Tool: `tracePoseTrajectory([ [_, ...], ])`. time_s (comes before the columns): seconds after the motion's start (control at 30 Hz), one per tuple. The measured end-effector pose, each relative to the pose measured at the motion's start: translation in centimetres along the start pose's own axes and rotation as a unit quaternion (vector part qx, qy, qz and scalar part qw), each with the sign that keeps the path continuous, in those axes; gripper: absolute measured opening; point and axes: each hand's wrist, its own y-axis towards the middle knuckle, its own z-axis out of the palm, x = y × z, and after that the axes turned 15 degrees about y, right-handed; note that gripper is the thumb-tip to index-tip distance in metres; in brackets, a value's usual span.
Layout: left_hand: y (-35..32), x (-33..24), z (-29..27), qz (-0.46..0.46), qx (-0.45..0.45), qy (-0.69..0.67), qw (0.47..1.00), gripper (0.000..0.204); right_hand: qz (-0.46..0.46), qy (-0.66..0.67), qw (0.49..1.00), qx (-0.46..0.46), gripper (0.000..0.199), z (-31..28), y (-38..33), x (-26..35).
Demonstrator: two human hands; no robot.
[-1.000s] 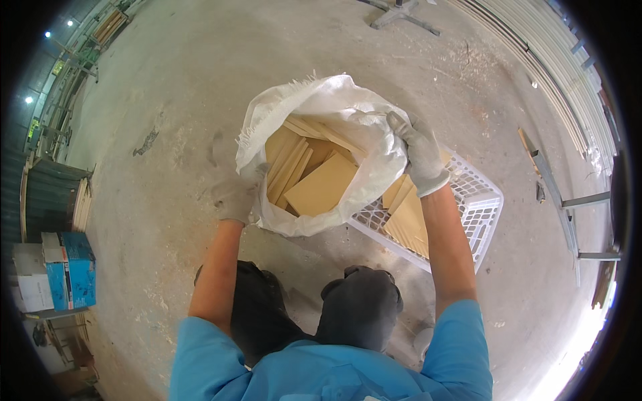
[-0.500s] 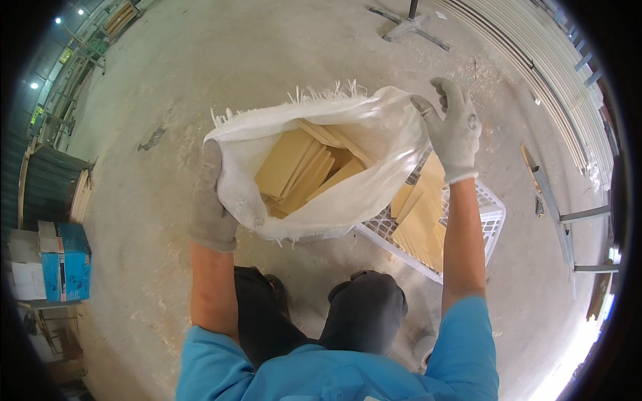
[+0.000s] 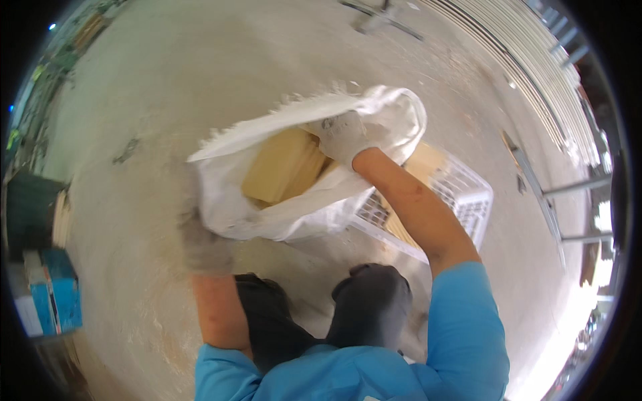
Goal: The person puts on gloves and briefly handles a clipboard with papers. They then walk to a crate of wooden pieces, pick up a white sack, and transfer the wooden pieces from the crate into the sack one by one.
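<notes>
Looking down, I saw a rough grey concrete floor with pale rails along the far right edge and a blue box at the left. A white crate sat on the floor just behind the sack. The sack hung over the floor ahead of my knees, mouth open, tan boards inside. My left hand, gloved and blurred, was closed on the sack's lower left edge, forearm upright. My right hand, gloved, reached into the mouth; I could not tell whether it gripped anything.
</notes>
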Motion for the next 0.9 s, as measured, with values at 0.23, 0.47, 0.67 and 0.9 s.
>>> tracePoseTrajectory([
  [0.23,-0.3,0.8,-1.2,0.047,-0.096,0.238,0.965,0.073,-0.011,0.645,0.755,-0.116,0.03,-7.9,-15.4,-9.4],
  [0.47,-0.2,0.2,-0.4,0.144,-0.056,0.379,0.912,0.084,0.407,0.33,0.852,0.006,0.058,10.3,-22.4,-21.0],
  [0.67,-0.3,-0.1,-0.6,0.181,-0.034,0.455,0.871,0.089,0.557,0.356,0.748,0.059,0.085,25.0,-25.2,-18.8],
  [0.9,0.3,0.8,-0.7,0.16,-0.044,0.398,0.902,0.092,0.631,0.397,0.663,-0.065,0.088,25.0,-24.0,-16.9],
])
